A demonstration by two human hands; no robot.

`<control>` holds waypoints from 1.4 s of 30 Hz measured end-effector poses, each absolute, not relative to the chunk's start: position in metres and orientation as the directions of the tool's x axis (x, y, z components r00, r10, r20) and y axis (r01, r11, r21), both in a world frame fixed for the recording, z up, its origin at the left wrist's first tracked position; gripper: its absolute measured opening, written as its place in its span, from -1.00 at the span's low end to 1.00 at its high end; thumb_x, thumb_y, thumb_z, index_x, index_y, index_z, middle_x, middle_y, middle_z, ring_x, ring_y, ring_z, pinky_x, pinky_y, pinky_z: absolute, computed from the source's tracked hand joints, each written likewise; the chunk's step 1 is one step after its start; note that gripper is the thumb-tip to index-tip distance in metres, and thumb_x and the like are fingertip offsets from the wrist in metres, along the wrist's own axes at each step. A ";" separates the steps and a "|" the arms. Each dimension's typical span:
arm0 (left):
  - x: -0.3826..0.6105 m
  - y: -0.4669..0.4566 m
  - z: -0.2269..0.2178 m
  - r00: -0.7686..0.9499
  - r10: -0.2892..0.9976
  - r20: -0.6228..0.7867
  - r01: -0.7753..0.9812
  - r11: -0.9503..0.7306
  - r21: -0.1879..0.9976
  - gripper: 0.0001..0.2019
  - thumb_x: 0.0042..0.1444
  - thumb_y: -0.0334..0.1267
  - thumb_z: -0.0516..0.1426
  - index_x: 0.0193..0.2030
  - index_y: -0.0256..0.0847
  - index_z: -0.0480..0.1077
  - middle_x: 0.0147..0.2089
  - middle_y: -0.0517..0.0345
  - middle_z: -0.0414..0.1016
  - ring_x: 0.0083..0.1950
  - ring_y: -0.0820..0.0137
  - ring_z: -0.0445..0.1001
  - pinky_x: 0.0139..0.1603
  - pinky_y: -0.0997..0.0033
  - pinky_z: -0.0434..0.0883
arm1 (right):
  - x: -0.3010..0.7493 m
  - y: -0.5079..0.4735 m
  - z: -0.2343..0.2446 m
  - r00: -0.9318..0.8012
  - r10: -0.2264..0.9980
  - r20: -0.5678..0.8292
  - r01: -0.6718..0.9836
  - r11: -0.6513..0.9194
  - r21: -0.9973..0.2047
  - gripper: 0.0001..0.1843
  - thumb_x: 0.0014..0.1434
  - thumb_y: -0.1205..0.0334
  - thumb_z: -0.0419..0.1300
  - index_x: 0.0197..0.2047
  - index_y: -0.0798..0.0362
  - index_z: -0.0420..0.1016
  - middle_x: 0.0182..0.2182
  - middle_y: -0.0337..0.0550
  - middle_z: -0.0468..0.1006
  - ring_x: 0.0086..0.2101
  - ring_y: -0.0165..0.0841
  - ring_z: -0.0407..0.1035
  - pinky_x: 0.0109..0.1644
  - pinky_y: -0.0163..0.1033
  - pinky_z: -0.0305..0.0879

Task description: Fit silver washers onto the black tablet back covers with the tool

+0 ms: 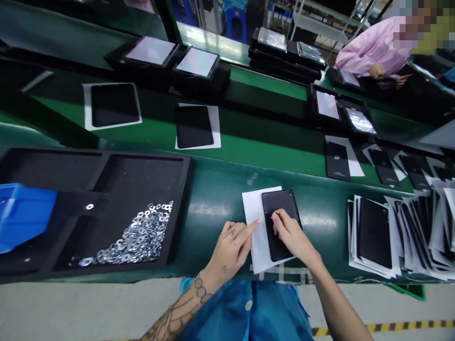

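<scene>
A: Where does the black panel [277,202] lie?

B: In front of the person, flat on a white sheet [253,210] that rests on the green surface [213,246]. It sits toward the sheet's right side, leaving a bare strip on the left.

A: And its long axis?

B: Running away from the body, with the far end leaning a little to the left.

A: Which hand is nearer?

B: The right hand [293,235]. It is right over the panel's middle, so the panel lies directly beneath those fingers. The left hand [232,244] is off to the panel's left, which puts the panel to the right of its fingertips.

A: How are the fingers set?

B: On the right they are curled in, thumb close to the forefinger, a narrow shape. I can't tell whether anything small is pinched there, or whether they press on the panel. On the left, the forefinger stretches out with its tip at the bare strip, just beside the panel's edge; the others fold loosely, and the palm is hidden.

A: Anything close by?

B: Metal washers [138,237] in a black tray [183,203] to the left; stacked panels and sheets [375,232] to the right.
</scene>
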State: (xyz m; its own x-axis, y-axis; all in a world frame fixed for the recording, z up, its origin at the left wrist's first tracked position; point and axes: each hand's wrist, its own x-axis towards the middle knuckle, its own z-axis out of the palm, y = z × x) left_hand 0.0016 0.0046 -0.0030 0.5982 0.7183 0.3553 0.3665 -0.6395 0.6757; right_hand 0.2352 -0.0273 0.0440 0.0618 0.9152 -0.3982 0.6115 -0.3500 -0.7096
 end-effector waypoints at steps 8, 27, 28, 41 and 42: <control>0.010 -0.012 -0.010 0.718 0.693 0.065 0.579 -0.647 0.497 -0.61 0.60 -0.35 -0.05 0.44 -0.15 0.36 0.05 -0.05 0.61 -0.01 0.10 0.48 -0.04 0.05 0.24 | 0.207 -0.012 0.045 0.085 0.886 -0.455 0.960 -0.196 -0.201 -0.81 0.58 0.14 0.04 0.03 0.04 0.41 -0.14 0.06 0.73 -0.18 -0.09 0.65 -0.29 -0.17 0.04; -0.008 0.012 -0.011 0.653 0.757 0.019 0.339 -0.315 0.887 -0.74 0.60 -0.24 0.04 0.21 -0.05 0.54 0.03 0.14 0.73 0.01 0.24 0.56 0.11 0.21 0.37 | 0.301 -0.042 0.131 0.506 0.861 0.059 0.648 -0.334 -0.685 -0.68 0.30 0.04 0.29 0.02 -0.09 0.33 -0.41 -0.34 0.38 -0.54 -0.41 0.20 -0.43 -0.29 0.15; -0.011 0.013 -0.010 0.636 0.772 -0.003 0.344 -0.281 0.896 -0.75 0.60 -0.23 0.04 0.18 -0.04 0.54 0.03 0.15 0.73 0.02 0.24 0.56 0.11 0.22 0.39 | 0.299 -0.046 0.124 0.490 0.871 0.038 0.583 -0.295 -0.757 -0.64 0.31 0.02 0.30 0.07 -0.09 0.33 -0.40 -0.34 0.34 -0.52 -0.41 0.19 -0.44 -0.30 0.16; -0.013 0.032 -0.016 0.532 0.841 0.098 0.483 -0.397 0.780 -0.77 0.59 -0.25 0.00 -0.03 -0.10 0.48 0.32 -0.03 0.56 0.31 0.12 0.42 0.35 -0.08 0.34 | 0.307 -0.008 0.059 0.065 0.947 -0.315 0.337 -0.318 -0.886 -0.44 0.37 -0.19 0.22 0.23 0.03 0.48 -0.36 -0.26 0.42 -0.40 -0.36 0.30 -0.34 -0.27 0.28; -0.010 0.034 -0.017 0.523 0.845 0.107 0.480 -0.396 0.783 -0.78 0.59 -0.25 0.00 -0.03 -0.10 0.47 0.30 -0.04 0.56 0.30 0.12 0.43 0.36 -0.08 0.34 | 0.304 -0.005 0.056 0.080 0.952 -0.294 0.364 -0.303 -0.881 -0.46 0.37 -0.17 0.21 0.23 0.02 0.48 -0.36 -0.26 0.43 -0.41 -0.35 0.30 -0.34 -0.27 0.28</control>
State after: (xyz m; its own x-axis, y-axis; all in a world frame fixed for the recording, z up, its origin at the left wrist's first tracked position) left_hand -0.0102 0.0342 -0.0174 0.5232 0.8454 0.1071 0.4799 -0.3962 0.7828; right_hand 0.3042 -0.0053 0.0563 0.0801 0.9524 -0.2941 0.3642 -0.3026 -0.8808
